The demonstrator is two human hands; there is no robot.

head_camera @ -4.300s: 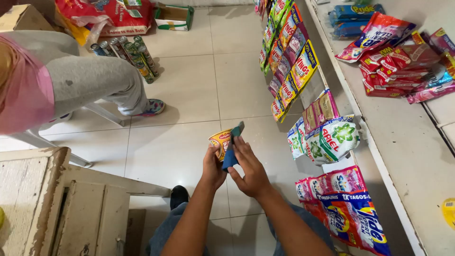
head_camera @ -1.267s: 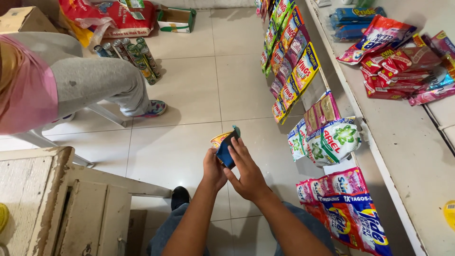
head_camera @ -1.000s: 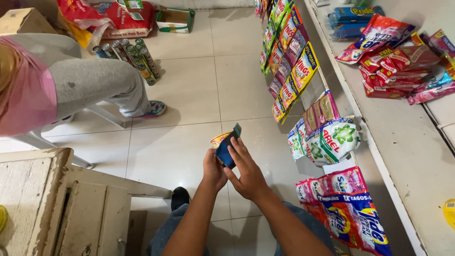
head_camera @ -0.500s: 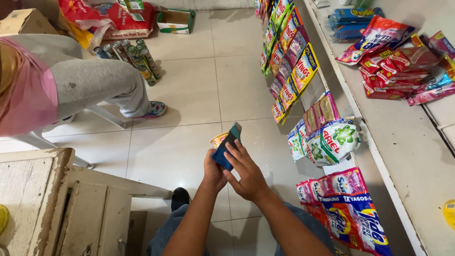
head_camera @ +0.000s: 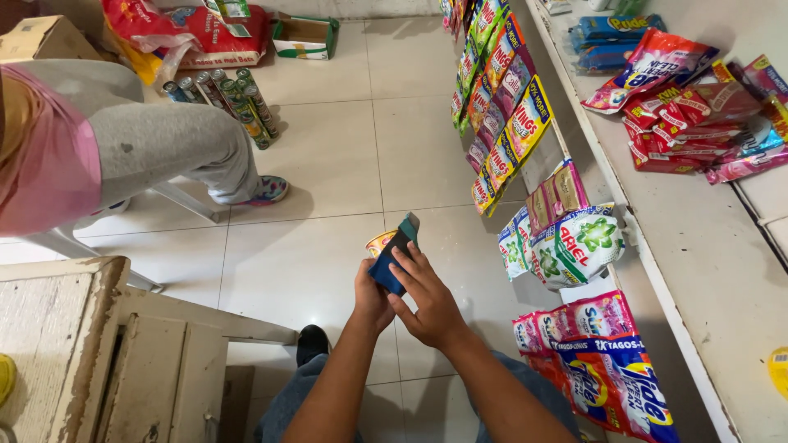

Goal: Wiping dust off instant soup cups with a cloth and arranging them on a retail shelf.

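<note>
Both hands meet over the tiled floor [head_camera: 328, 172], closed around a small stack of flat sachets [head_camera: 392, 256]. The left hand [head_camera: 371, 297] cups the stack from below and behind, its fingers mostly hidden. The right hand [head_camera: 428, 295] lies over the front, thumb and fingers pinching the top packet, which shows a dark blue-green face and stands tilted up toward the far side. Behind it an orange and yellow packet edge peeks out on the left.

How many packets the stack holds cannot be told. Judging from the grip, the sorting or counting looks to be midway: the packets are gathered and squared in hand, and none of them has been hung or laid down yet.

To the right, strips of detergent sachets [head_camera: 566, 242] hang from the edge of a white counter [head_camera: 698, 262], on which red snack packets [head_camera: 681, 123] lie further off. Near left stands a worn wooden cabinet [head_camera: 98, 344]. Far left a seated person [head_camera: 123, 139] in grey trousers sits beside 1 cluster of cans [head_camera: 234, 94].
</note>
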